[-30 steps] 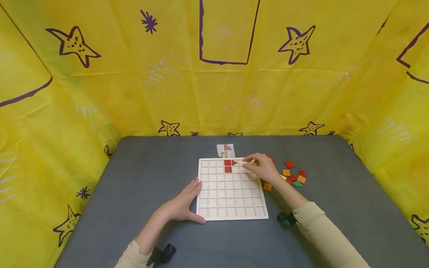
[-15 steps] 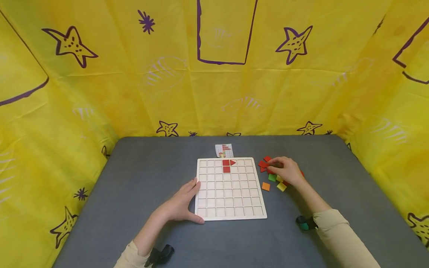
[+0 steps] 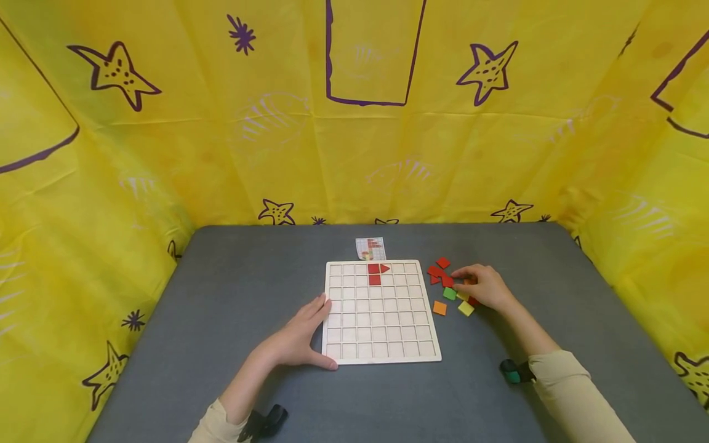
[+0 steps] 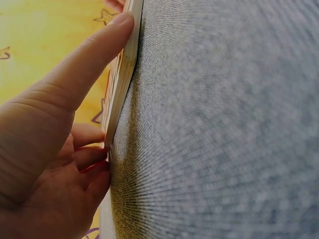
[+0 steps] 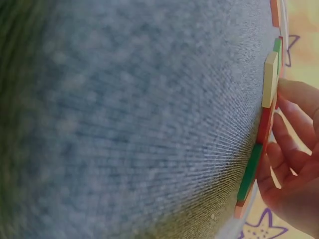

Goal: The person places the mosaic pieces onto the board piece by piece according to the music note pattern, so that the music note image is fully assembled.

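A white gridded board point(image 3: 382, 319) lies on the table, with two red square tiles point(image 3: 374, 280) and a red triangle tile point(image 3: 384, 269) in its far rows. My left hand point(image 3: 299, 335) rests at the board's near left corner, thumb at the front edge and fingers at the left side. In the left wrist view the thumb point(image 4: 84, 64) lies straight against the board's edge point(image 4: 124, 74). My right hand point(image 3: 484, 287) is over the loose tiles, thumb and forefinger apart. It partly covers the pile, and no tile shows between its fingers.
Red tiles point(image 3: 435, 271), a green tile point(image 3: 450, 293), a yellow tile point(image 3: 466, 308) and an orange tile point(image 3: 439, 308) lie right of the board. A small pattern card point(image 3: 370, 248) lies behind it. Yellow patterned cloth point(image 3: 365, 154) surrounds the grey table point(image 3: 249, 264).
My right hand has gone from over the board's far right to the loose tiles, then slightly farther right, uncovering more red ones. The left hand stays at the board.
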{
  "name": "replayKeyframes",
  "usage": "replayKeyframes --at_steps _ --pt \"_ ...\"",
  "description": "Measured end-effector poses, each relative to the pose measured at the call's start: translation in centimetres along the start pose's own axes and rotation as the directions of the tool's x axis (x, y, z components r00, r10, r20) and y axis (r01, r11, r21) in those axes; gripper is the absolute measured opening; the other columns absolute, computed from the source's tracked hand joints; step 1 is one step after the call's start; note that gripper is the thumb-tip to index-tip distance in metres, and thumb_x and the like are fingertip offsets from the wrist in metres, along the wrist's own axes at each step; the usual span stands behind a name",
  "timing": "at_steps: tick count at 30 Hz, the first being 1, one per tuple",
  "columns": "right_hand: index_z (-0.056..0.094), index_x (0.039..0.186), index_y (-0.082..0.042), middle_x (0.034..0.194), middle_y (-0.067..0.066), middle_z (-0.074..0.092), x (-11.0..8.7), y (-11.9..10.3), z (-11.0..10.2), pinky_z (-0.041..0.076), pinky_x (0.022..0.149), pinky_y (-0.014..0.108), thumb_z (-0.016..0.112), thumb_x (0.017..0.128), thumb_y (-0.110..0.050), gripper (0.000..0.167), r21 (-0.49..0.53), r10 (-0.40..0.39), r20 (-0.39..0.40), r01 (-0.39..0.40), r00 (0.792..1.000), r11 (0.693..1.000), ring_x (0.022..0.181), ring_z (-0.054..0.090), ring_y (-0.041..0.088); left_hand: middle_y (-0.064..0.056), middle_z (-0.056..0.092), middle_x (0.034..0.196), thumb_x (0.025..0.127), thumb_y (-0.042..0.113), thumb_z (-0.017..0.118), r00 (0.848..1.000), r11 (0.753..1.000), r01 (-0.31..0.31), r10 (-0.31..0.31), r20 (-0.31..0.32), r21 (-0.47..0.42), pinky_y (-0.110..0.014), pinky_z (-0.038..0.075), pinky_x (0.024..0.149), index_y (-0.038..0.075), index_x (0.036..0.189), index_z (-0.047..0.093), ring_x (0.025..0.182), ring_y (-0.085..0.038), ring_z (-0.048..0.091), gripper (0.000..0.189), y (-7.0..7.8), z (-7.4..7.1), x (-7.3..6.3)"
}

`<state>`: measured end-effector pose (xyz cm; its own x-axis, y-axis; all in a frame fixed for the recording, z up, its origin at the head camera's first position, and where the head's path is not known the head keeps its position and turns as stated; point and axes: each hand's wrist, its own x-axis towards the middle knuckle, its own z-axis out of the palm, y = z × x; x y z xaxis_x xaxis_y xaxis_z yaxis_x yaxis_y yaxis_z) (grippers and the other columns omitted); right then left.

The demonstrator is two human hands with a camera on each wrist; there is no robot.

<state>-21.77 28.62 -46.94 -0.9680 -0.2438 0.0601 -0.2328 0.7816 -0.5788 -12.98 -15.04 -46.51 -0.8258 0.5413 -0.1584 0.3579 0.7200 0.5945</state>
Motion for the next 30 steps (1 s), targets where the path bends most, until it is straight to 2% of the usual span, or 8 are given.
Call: replayKeyframes --at_steps 9,13,16,22,26,30 --pt "0.074 0.102 -0.004 0.097 0.013 0.067 0.2 0.2 0.1 0.037 0.076 0.041 0.078 0.083 -0.021 0.025 -0.029 -0.049 -0.033 0.048 0.998 0.998 0.088 0.051 0.028 -0.022 0.013 0.16 0.067 0.049 0.087 1.0 1.0 -0.011 0.011 -0.01 -0.02 -0.057 0.019 0.111 -0.005 0.151 0.024 0.146 -0.039 0.012 0.119 -0.2 -0.1 0.3" --pt "0.075 0.099 -0.003 0.094 0.012 0.068 0.2 0.2 0.2 0.039 0.076 0.042 0.08 0.082 -0.023 0.027 -0.041 -0.039 -0.063 0.037 0.997 0.998 0.088 0.053 0.029 -0.023 0.013 0.16 0.067 0.048 0.087 1.0 0.999 -0.013 0.013 -0.01 -0.03 -0.059 0.019 0.11 -0.005 0.152 0.023 0.146 -0.039 0.012 0.119 -0.2 0.0 0.4" --pt "0.074 0.1 -0.004 0.098 0.012 0.068 0.2 -0.3 0.2 0.04 0.08 0.045 0.08 0.082 -0.029 0.031 -0.009 -0.003 -0.079 0.002 0.997 1.0 0.093 0.053 0.03 -0.023 0.013 0.16 0.066 0.046 0.088 1.0 0.999 -0.011 0.011 -0.01 -0.048 -0.058 0.019 0.11 -0.004 0.152 0.023 0.146 -0.039 0.011 0.119 -0.2 0.0 0.4" --pt "0.073 0.104 -0.01 0.106 0.009 0.066 0.5 -2.9 1.4 0.043 0.085 0.046 0.079 0.082 -0.037 0.035 0.12 0.041 -0.061 -0.034 0.997 0.992 0.1 0.054 0.028 -0.022 0.012 0.16 0.065 0.043 0.09 1.0 0.996 0.007 -0.009 -0.014 -0.085 -0.058 0.021 0.11 -0.002 0.153 0.023 0.146 -0.039 0.011 0.119 -0.2 0.1 0.4" --pt "0.074 0.104 -0.013 0.1 0.004 0.066 1.1 -5.0 3.0 0.044 0.079 0.04 0.081 0.081 -0.034 0.032 0.169 -0.01 -0.033 0.016 0.999 0.985 0.093 0.055 0.023 -0.021 0.01 0.161 0.066 0.043 0.09 1.0 0.995 0.011 -0.012 -0.007 -0.095 -0.058 0.021 0.11 -0.002 0.153 0.023 0.146 -0.039 0.01 0.119 -0.2 0.0 0.4" --pt "0.075 0.101 -0.014 0.091 0.002 0.064 1.9 -6.8 4.5 0.04 0.07 0.036 0.082 0.08 -0.029 0.027 0.173 -0.079 -0.015 0.08 0.997 0.982 0.082 0.051 0.021 -0.021 0.009 0.161 0.067 0.042 0.089 1.0 0.995 0.014 -0.013 0.004 -0.1 -0.058 0.021 0.11 -0.003 0.153 0.022 0.146 -0.039 0.009 0.118 -0.2 0.0 0.4"
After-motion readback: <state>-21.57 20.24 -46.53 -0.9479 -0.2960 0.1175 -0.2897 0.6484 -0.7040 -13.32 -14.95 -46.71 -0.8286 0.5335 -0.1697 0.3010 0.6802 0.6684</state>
